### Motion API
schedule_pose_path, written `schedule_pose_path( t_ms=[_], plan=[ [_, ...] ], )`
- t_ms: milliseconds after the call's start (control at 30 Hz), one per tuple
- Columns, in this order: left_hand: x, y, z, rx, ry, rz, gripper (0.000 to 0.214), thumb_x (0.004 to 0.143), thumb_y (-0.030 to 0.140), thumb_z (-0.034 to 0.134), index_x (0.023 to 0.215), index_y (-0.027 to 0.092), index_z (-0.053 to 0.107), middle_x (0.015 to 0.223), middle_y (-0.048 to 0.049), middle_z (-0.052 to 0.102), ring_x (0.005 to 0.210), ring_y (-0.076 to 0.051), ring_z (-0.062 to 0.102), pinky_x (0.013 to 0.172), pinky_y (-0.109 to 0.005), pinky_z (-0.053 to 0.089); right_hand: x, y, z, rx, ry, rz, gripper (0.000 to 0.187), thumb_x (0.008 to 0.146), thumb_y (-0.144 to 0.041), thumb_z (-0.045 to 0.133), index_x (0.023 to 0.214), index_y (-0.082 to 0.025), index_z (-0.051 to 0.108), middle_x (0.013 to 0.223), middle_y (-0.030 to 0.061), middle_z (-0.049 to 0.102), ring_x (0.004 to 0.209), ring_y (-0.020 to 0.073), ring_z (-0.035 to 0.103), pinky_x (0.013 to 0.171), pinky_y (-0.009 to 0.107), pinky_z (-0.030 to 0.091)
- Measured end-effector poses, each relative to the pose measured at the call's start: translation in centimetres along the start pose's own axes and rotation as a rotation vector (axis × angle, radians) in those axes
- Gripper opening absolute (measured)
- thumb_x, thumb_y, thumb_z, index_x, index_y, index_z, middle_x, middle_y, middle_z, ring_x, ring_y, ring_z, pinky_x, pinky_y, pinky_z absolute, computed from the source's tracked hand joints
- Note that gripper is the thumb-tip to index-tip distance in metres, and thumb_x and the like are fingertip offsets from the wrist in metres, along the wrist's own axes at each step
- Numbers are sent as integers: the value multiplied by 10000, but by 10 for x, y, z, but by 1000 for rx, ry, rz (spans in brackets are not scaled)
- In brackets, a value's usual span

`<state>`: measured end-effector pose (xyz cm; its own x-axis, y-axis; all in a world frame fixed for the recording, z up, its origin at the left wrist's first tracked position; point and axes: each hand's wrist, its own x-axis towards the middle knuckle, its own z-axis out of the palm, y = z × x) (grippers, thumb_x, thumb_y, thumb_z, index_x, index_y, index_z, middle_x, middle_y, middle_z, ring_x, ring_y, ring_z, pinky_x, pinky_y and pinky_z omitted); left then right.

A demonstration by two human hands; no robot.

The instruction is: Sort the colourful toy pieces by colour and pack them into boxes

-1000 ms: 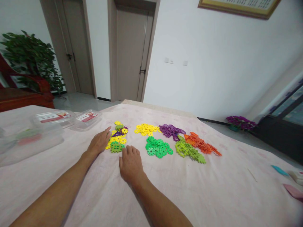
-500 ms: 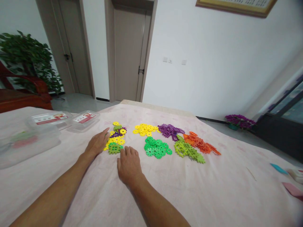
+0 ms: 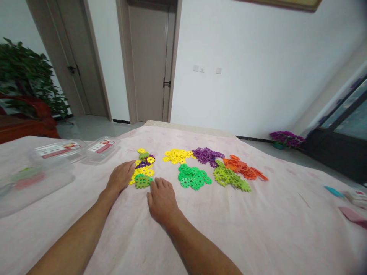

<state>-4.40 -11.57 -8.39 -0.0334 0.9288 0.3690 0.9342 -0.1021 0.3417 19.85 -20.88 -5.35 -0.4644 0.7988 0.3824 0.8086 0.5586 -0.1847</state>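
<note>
Left hand [image 3: 120, 177] dipped slightly beside multicoloured snowflake-disc figure [image 3: 146, 172] | right hand [image 3: 163, 200] by its green lattice piece [image 3: 142, 181] | grips: can't tell | layout unchanged

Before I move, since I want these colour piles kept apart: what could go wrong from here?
With the left hand and right hand beside the mixed-colour cluster, a careless sweep could scatter it. The lime pieces lie against the orange pile, so a nudge there might mix them.
</note>
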Motion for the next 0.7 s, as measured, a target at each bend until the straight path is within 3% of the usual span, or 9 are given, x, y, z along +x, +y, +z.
schedule_pose_path(
  t_ms=[200,333,467,700],
  plan=[
    [-2,6,-8,-24,-14,19,587,1018,444,212,1298,169,648,1354,-99,677,1266,-226,604,1132,-360,403,2,-4,-4,-6,-24,26,170,959,-293,548,1076,-183,603,1151,121,633,1116,267,541,989,428,438],
    [-5,9,-11,-51,-17,47,558,1015,447,249,1308,180,642,1368,-98,667,1284,-227,590,1142,-365,392,1,-4,-5,-12,-18,0,258,994,-314,507,1201,-193,603,1313,126,596,1223,265,510,1054,440,404],
    [-10,12,-12,-40,-13,82,518,996,459,336,1334,202,632,1407,-91,640,1368,-257,518,1176,-417,350,1,-1,-9,5,-60,-89,376,1022,-341,485,1389,-276,537,1512,83,489,1383,251,411,1133,465,340],
    [-14,11,-11,-33,-65,122,639,859,536,619,1420,235,574,1548,-137,494,1479,-347,369,1201,-536,285,4,-1,-12,53,-109,-130,377,1025,-315,487,1396,-285,548,1479,52,539,1373,227,440,1145,421,345]
  ],
)
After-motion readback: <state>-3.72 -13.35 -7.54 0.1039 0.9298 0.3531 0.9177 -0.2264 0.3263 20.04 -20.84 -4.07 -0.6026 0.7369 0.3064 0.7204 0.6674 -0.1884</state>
